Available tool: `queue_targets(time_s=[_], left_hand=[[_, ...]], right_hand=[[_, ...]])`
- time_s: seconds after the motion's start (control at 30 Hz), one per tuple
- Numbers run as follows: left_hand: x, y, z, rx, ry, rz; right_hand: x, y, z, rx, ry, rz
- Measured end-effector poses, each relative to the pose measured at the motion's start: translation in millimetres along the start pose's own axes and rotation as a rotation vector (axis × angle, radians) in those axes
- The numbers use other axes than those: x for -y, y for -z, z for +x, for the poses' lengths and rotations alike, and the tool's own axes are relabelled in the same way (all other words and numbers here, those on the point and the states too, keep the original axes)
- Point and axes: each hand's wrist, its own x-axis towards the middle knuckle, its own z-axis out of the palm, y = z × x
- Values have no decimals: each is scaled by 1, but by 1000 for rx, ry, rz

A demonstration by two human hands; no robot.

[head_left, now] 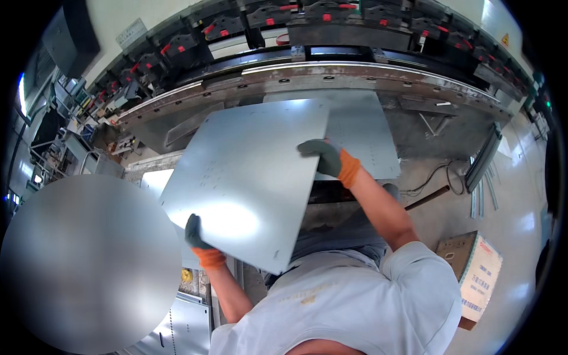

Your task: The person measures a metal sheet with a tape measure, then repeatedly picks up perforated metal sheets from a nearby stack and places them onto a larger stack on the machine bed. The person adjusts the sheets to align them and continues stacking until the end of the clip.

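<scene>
A large flat sheet metal panel (242, 160) with small holes is held tilted in front of my body. My left hand (200, 239), in a dark glove with an orange cuff, is closed on its near left edge, thumb over the top face. On its right edge my right hand (326, 158), gloved alike, is closed with fingers over the top face. The panel hides the rest of both grips. Beyond it, partly covered, lies another metal sheet (367, 133) in front of the machine.
A long press brake (331, 77) with red-handled clamps spans the far side. At right a cardboard box (482, 278) stands on the floor, near a black cable (441, 177) and a rod (427, 197). More sheets (189, 325) lie lower left; a round blur hides part of that side.
</scene>
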Motion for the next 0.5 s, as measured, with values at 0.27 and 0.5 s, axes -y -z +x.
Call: queue_targets(time_s=[0.27,0.5], left_hand=[[-98,-191,-61,260,655,-705],[-106,-247,-106,614,1057,-1044]], right_hand=[[68,170,-108,-353,-63,199],[110,293,-130,-642,38,-1325]])
